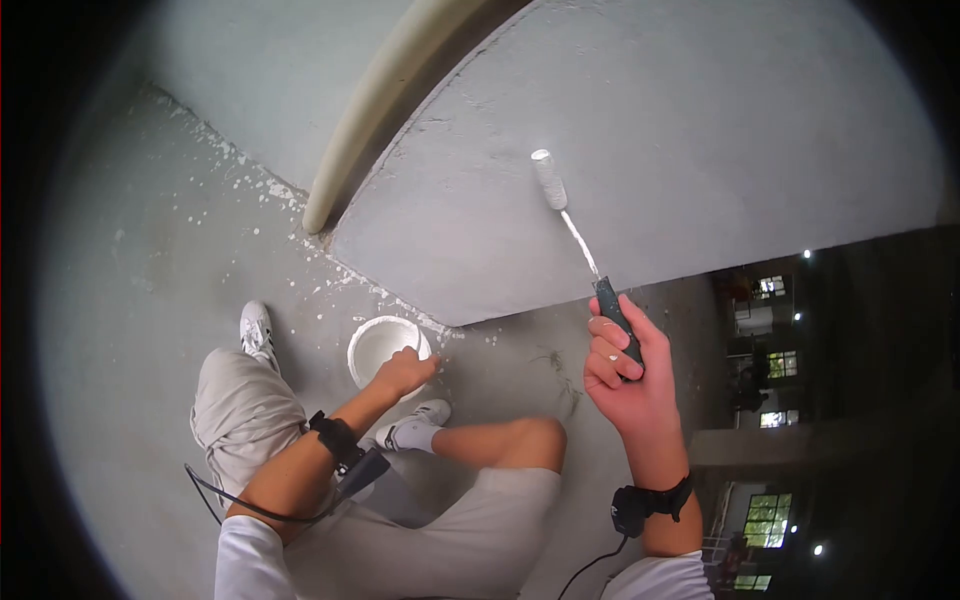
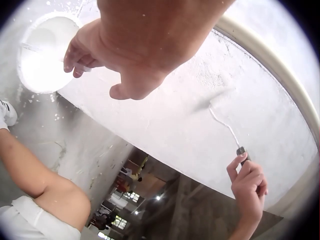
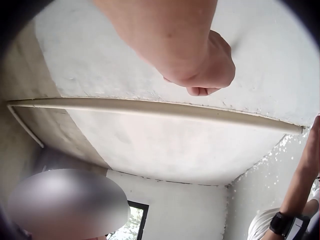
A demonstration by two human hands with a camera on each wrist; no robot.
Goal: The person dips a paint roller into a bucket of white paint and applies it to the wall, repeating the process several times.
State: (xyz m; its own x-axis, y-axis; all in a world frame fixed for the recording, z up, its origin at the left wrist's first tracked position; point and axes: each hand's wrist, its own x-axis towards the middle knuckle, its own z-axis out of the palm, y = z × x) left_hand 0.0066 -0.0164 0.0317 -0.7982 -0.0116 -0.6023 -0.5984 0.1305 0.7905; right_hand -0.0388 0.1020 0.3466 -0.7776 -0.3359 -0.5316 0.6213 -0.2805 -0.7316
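Right hand (image 1: 625, 365): clenched round the dark grip of the roller (image 1: 549, 178), arm raised.
Roller: small white sleeve on a thin wire, lying against the wall (image 1: 700, 130), well above the bucket (image 1: 372, 345) and to its right.
Left hand (image 1: 405, 372): down at the bucket, fingers curled over its near rim; in the left wrist view a thin pale piece seems pinched there, likely the handle, though too small to be sure.
Bucket: white, on the floor (image 1: 150, 300) at the foot of the wall, between the two shoes (image 1: 256, 330).
Wall: grey, rough, partly coated; pale patch around the sleeve.
Pipe (image 1: 385, 100): cream, running along the wall above and left of the bucket, ending short of the floor.
Floor: flecked with white drips along the wall's foot, thickest beside the bucket.
Stance: crouched, knees bent either side of the bucket.
Step, as judged: rolling paint onto the wall.
To do well: sleeve flat to the wall, even light pressure; long overlapping strokes out from the pale patch; wrist kept in line with the wire; bucket held steady and close for reloading; excess shed on the rim to spare the floor; clear of the pipe.
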